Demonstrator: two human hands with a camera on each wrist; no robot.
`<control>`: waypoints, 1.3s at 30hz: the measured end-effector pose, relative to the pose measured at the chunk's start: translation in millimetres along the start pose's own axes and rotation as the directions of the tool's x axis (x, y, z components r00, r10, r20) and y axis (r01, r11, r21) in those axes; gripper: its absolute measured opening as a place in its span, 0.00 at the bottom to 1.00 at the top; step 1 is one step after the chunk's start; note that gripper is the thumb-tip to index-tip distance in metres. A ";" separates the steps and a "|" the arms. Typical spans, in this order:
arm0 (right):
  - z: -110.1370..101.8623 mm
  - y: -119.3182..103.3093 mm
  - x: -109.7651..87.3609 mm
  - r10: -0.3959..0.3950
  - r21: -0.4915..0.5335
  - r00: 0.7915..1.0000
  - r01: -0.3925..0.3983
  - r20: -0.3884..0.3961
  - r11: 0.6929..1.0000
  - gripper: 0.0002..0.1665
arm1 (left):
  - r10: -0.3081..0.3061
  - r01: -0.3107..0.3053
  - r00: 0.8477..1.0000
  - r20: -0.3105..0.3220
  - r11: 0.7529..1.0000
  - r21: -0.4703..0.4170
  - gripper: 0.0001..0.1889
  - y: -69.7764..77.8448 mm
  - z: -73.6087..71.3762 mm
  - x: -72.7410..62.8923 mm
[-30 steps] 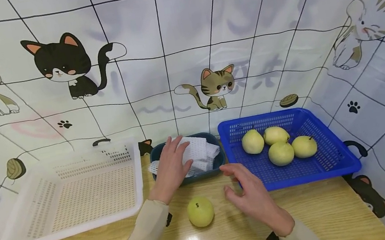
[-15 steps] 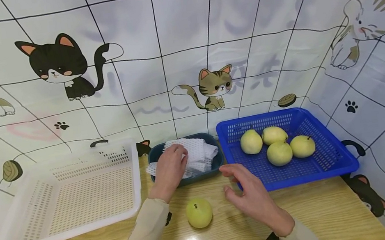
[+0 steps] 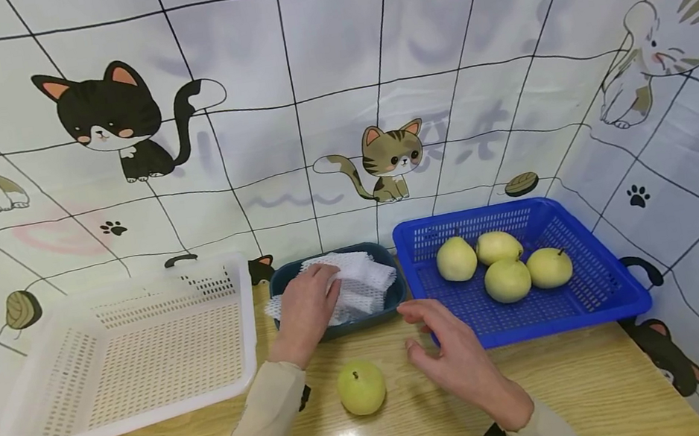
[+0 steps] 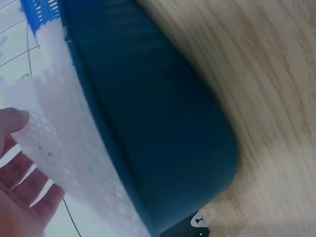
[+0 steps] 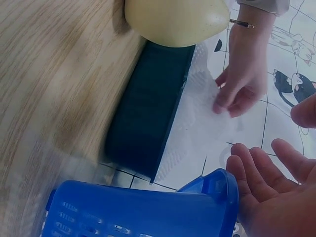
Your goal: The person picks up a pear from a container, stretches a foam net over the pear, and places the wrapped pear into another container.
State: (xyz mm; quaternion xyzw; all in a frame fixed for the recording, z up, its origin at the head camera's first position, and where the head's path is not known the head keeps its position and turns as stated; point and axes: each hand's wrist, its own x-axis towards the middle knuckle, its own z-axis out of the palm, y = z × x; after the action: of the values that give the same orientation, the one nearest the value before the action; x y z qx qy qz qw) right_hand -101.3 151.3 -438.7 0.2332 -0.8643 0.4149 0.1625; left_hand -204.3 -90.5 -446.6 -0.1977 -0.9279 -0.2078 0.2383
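"Progress?"
"Early, seemingly: the pear [image 3: 361,389] on the table [image 3: 584,382] is bare, as are four others [image 3: 507,281] in the blue basket [image 3: 561,320], two o'clock from it. At eleven, the left hand [image 3: 304,309] pinches netting [image 3: 360,278] not yet out of its box [image 3: 354,328]."
"Right hand [image 3: 460,361]?"
"Three o'clock, loosely curved, holding nothing."

Surface finishes before me.
I see matt, bumpy foam-like netting [image 3: 363,276]; a smooth teal plastic tub [image 4: 163,123]; a perforated plastic blue basket [image 3: 542,329] and white basket [image 3: 167,358]; a smooth-skinned pear [image 3: 361,388]; glossy wood-grain tabletop [image 3: 416,434].
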 end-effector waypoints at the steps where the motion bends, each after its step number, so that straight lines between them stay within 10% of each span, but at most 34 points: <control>1: 0.1 -0.1 0.0 0.000 0.000 1.000 0.000 0.002 1.000 0.28 | -0.011 0.010 1.000 -0.023 1.000 -0.016 0.09 0.0 -1.8 0.4; 7: 0.4 -2.1 0.4 0.010 -0.001 1.000 -0.010 0.019 1.000 0.28 | -0.121 0.096 0.981 -0.149 0.982 -0.164 0.11 3.1 -19.2 0.5; 10: 0.8 -3.3 0.6 0.013 -0.001 1.000 -0.013 0.022 1.000 0.28 | -0.212 0.140 0.957 -0.198 0.935 -0.327 0.12 7.3 -28.9 -1.4; 17: 4.2 -5.4 0.9 0.002 0.013 1.000 -0.003 0.021 1.000 0.27 | -0.459 0.260 0.886 -0.065 0.608 -0.750 0.12 24.5 -53.2 -13.2; 25: 11.5 -15.1 1.9 0.126 0.213 0.988 -0.143 0.090 0.967 0.20 | -0.588 0.330 0.806 0.068 0.351 -0.876 0.11 43.7 -69.4 -33.0; 32: 21.8 -26.2 10.2 0.328 0.463 0.914 -0.405 0.239 0.789 0.21 | -0.649 0.296 0.756 0.085 0.223 -0.929 0.10 58.4 -69.9 -50.7; 39: 28.8 -31.8 20.3 0.442 0.734 0.824 -0.539 0.356 0.414 0.26 | -0.626 0.251 0.777 0.061 0.219 -0.943 0.10 68.2 -65.2 -73.6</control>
State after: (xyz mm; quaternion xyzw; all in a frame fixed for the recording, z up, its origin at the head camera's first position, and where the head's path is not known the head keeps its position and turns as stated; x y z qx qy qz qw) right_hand -103.8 105.6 -426.1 0.0395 -0.6130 0.7770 -0.1371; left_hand -89.6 -84.5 -413.1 0.0193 -0.6086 -0.7750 0.1692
